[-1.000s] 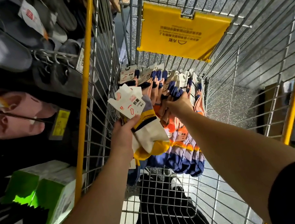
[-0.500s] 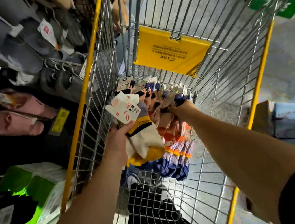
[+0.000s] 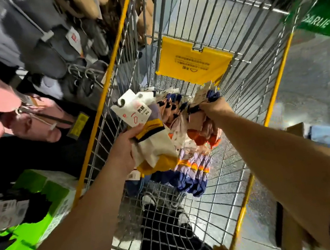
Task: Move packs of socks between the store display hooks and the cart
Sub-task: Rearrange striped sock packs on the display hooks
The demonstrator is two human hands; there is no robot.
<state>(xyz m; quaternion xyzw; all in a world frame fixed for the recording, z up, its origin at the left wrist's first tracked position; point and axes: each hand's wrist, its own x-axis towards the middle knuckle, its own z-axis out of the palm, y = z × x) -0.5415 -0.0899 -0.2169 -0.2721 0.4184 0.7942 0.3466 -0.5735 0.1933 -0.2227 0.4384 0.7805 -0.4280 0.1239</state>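
Observation:
Inside the wire cart (image 3: 257, 82) my left hand (image 3: 124, 149) grips a pack of white, yellow and navy socks (image 3: 152, 147) just below its white card label with a black hook. My right hand (image 3: 214, 108) grips the top of a thick bunch of sock packs (image 3: 193, 152), orange, lilac and dark blue, which hangs down from the hand inside the cart. The two bundles touch side by side. My fingers on the right hand are hidden behind the bunch.
Display hooks (image 3: 86, 72) with grey slippers (image 3: 48, 54) and pink slippers (image 3: 10, 117) hang to the left of the cart. A yellow sign (image 3: 193, 63) hangs on the cart's far wall. Green boxes (image 3: 29, 207) stand at lower left. A dark item (image 3: 167, 239) lies below the cart's mesh floor.
Both hands have risen a little with their socks, and the right-hand bunch has lifted off the pile. The view has tilted, showing more of the rack and floor.

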